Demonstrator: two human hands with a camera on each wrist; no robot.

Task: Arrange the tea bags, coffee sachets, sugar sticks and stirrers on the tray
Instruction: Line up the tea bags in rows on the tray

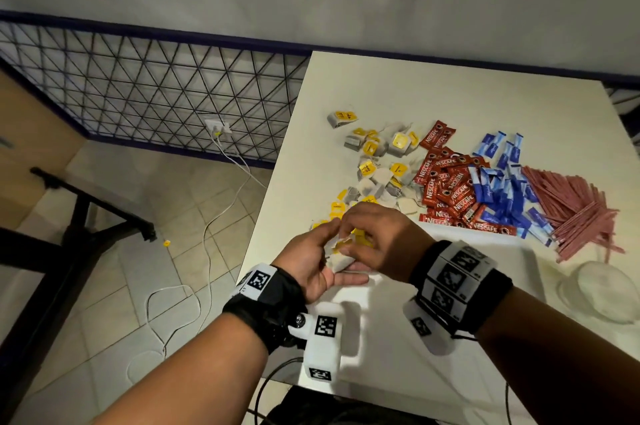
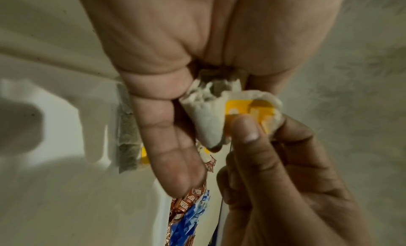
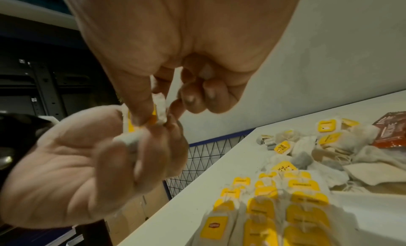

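Pinching one tea bag [image 1: 341,256] between both hands, held above the near edge of the desk [image 1: 450,95]. Left hand [image 1: 317,263] palm up, fingers [image 2: 167,145] curled around the crumpled paper body. Right hand [image 1: 381,239] thumb and forefinger clamp the yellow tag [image 2: 248,109]; its other fingers [image 3: 208,91] are tucked in.

Loose tea bags [image 1: 377,161] lie scattered on the desk just beyond the hands. In the right wrist view, rows of tea bags [image 3: 283,197] lie flat, tags up; cannot tell what surface carries them. Right of the loose bags: red coffee sachets [image 1: 450,189], then blue sugar sticks [image 1: 502,182], then pink stirrers [image 1: 571,206], piles overlapping at the edges. White round lidded item [image 1: 602,289] sits near right, blurred.

Floor at left: white cable [image 1: 214,217], one small yellow tag [image 1: 167,243].
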